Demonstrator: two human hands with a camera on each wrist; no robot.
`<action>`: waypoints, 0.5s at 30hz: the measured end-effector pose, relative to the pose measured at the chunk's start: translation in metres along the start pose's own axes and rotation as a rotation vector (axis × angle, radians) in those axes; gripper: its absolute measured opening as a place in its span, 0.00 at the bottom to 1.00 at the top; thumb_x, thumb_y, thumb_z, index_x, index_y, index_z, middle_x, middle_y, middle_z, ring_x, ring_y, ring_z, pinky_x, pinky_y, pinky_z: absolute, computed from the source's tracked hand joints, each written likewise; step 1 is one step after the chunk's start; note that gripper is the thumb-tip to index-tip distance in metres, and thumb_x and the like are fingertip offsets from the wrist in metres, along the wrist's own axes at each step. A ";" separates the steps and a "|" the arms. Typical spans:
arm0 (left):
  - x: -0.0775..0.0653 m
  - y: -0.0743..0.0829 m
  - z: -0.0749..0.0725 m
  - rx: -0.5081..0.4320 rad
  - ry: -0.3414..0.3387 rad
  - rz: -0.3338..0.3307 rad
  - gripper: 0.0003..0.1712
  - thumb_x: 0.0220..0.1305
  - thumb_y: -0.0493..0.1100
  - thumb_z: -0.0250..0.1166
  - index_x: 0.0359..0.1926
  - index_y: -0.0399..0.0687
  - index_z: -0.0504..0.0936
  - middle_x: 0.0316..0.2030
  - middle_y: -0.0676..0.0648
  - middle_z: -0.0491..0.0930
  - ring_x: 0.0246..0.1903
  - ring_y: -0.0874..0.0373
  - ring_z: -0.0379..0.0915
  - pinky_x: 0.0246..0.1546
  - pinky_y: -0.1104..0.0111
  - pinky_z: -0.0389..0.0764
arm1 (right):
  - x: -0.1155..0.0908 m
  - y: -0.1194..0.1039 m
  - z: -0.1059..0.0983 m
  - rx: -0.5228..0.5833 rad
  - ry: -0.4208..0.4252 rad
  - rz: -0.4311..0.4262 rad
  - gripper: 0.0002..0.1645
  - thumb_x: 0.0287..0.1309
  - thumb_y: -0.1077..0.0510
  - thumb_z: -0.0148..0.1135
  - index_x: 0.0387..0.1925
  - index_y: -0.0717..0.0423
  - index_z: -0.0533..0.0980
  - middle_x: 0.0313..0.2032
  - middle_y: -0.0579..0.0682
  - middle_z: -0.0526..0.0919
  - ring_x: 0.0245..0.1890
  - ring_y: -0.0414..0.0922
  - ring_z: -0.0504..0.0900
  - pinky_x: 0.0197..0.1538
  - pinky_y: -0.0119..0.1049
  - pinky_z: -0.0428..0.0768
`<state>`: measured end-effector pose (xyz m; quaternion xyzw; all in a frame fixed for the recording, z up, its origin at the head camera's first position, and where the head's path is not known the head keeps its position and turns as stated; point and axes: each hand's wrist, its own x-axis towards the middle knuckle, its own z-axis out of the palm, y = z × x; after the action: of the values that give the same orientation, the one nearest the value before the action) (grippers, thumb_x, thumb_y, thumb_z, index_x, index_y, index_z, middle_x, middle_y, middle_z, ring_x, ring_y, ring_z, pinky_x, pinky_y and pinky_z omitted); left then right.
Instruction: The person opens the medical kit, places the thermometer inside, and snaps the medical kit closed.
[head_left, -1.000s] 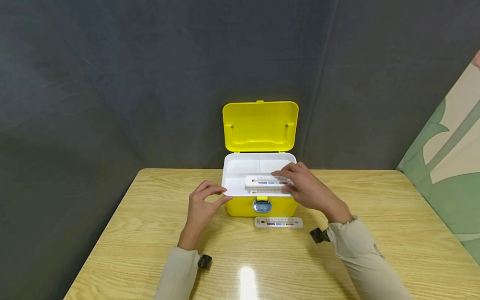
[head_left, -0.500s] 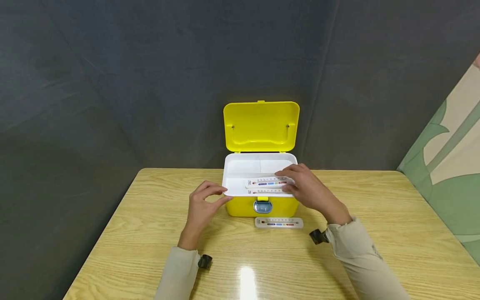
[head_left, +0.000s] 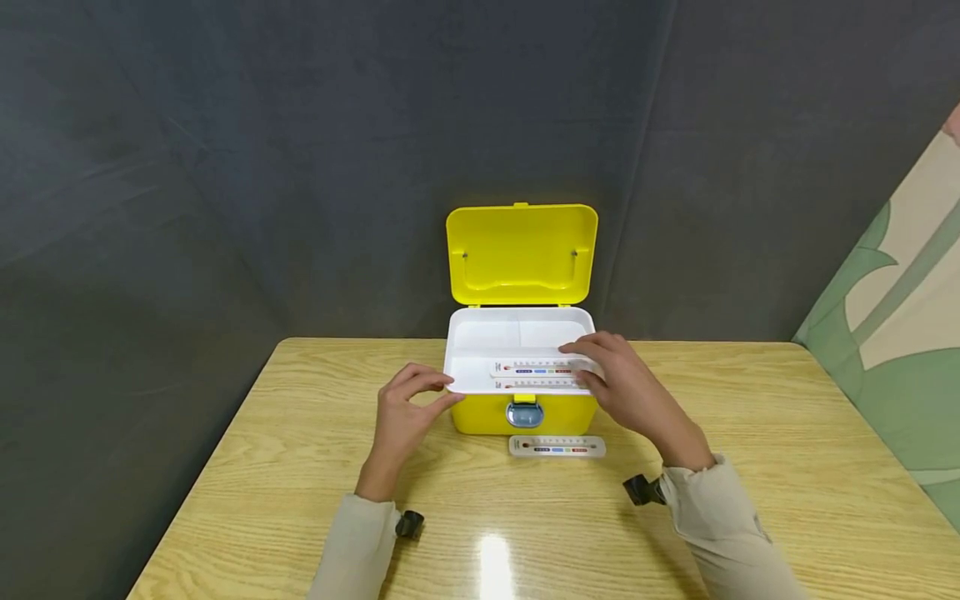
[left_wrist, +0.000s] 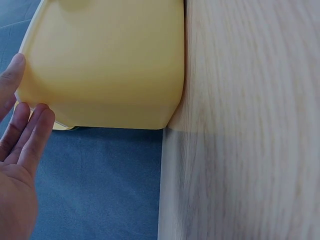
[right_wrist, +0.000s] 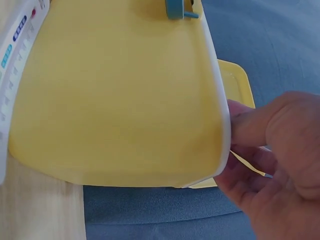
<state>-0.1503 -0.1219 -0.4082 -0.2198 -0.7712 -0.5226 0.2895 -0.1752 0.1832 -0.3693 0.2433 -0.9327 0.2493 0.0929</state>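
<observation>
A yellow storage box (head_left: 480, 414) stands with its lid up, a white divided tray (head_left: 461, 367) in its top. Two white thermometers (head_left: 525, 368) lie one behind the other in the tray's front compartment. At the right end of the rear one, my right hand (head_left: 626, 379) has its thumb and curled fingers; that end is hidden under them. My left hand (head_left: 405, 417) touches the box's front left corner, thumb in front and straight fingers along the side, as the left wrist view shows. Another thermometer (head_left: 557, 447) lies on the table before the box.
The wooden table (head_left: 300, 467) extends to both sides of the box. The raised yellow lid (head_left: 521, 250) stands before a dark grey cloth (head_left: 360, 208). A blue-grey latch (head_left: 524, 414) hangs on the box front. A leaf-patterned surface (head_left: 892, 333) stands at right.
The rear thermometer in the tray has come down and turned from tilted to level beside the other. My right hand has shifted slightly right along it. My left hand stays at the corner.
</observation>
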 end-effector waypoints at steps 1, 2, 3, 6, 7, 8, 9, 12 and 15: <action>0.000 0.000 0.000 0.000 -0.001 -0.005 0.12 0.43 0.26 0.78 0.33 0.31 0.87 0.33 0.38 0.81 0.32 0.45 0.79 0.38 0.67 0.86 | -0.002 0.000 0.000 0.008 0.015 0.003 0.21 0.63 0.65 0.65 0.57 0.56 0.79 0.54 0.57 0.79 0.54 0.54 0.74 0.59 0.53 0.77; 0.000 0.000 0.000 0.000 -0.002 -0.009 0.12 0.43 0.26 0.78 0.33 0.31 0.87 0.33 0.38 0.81 0.32 0.43 0.79 0.37 0.61 0.87 | -0.004 -0.001 0.001 0.015 0.031 0.004 0.20 0.63 0.65 0.65 0.57 0.56 0.79 0.54 0.57 0.79 0.53 0.54 0.74 0.58 0.53 0.77; 0.000 0.000 0.000 -0.003 -0.002 -0.014 0.12 0.44 0.26 0.78 0.33 0.30 0.87 0.33 0.38 0.81 0.32 0.42 0.79 0.37 0.57 0.87 | -0.006 -0.002 0.001 0.022 0.046 0.004 0.20 0.63 0.65 0.65 0.56 0.56 0.79 0.53 0.56 0.79 0.53 0.54 0.75 0.58 0.53 0.77; 0.000 0.000 0.000 -0.004 -0.001 -0.026 0.13 0.44 0.26 0.78 0.34 0.30 0.87 0.32 0.37 0.81 0.32 0.40 0.79 0.36 0.51 0.86 | -0.011 -0.003 0.002 0.038 0.085 -0.011 0.19 0.61 0.66 0.66 0.55 0.56 0.80 0.52 0.56 0.80 0.53 0.54 0.75 0.58 0.54 0.77; 0.000 0.000 0.000 -0.002 -0.002 -0.030 0.13 0.44 0.26 0.78 0.34 0.30 0.87 0.32 0.37 0.81 0.31 0.41 0.79 0.36 0.53 0.87 | -0.013 -0.004 0.002 0.043 0.094 -0.013 0.19 0.61 0.66 0.66 0.54 0.56 0.80 0.51 0.56 0.80 0.53 0.54 0.76 0.58 0.54 0.78; 0.000 0.000 0.000 0.003 -0.003 -0.034 0.13 0.44 0.27 0.78 0.34 0.31 0.87 0.31 0.37 0.82 0.31 0.41 0.79 0.36 0.55 0.87 | -0.015 -0.004 0.003 0.048 0.101 -0.014 0.18 0.61 0.66 0.66 0.54 0.55 0.80 0.51 0.55 0.80 0.54 0.54 0.76 0.58 0.54 0.78; 0.000 0.001 0.000 0.008 -0.003 -0.039 0.13 0.44 0.27 0.78 0.34 0.31 0.87 0.30 0.37 0.82 0.30 0.42 0.79 0.36 0.58 0.87 | -0.016 -0.004 0.003 0.050 0.105 -0.015 0.18 0.61 0.66 0.66 0.53 0.55 0.80 0.51 0.55 0.80 0.54 0.54 0.76 0.58 0.54 0.78; 0.000 0.001 0.000 0.022 -0.006 -0.047 0.13 0.44 0.28 0.78 0.34 0.32 0.87 0.28 0.38 0.82 0.29 0.44 0.79 0.36 0.63 0.87 | -0.021 -0.004 0.005 0.058 0.106 -0.002 0.16 0.63 0.65 0.65 0.52 0.54 0.81 0.51 0.54 0.81 0.54 0.54 0.76 0.58 0.55 0.79; 0.000 0.001 -0.001 0.023 -0.005 -0.044 0.13 0.44 0.28 0.79 0.35 0.33 0.88 0.27 0.38 0.81 0.29 0.45 0.79 0.36 0.60 0.87 | -0.024 -0.004 0.007 0.067 0.104 0.011 0.15 0.64 0.64 0.64 0.52 0.54 0.81 0.51 0.54 0.80 0.53 0.53 0.77 0.57 0.55 0.79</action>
<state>-0.1497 -0.1222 -0.4076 -0.2007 -0.7824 -0.5194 0.2788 -0.1529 0.1866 -0.3803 0.2280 -0.9191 0.2930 0.1319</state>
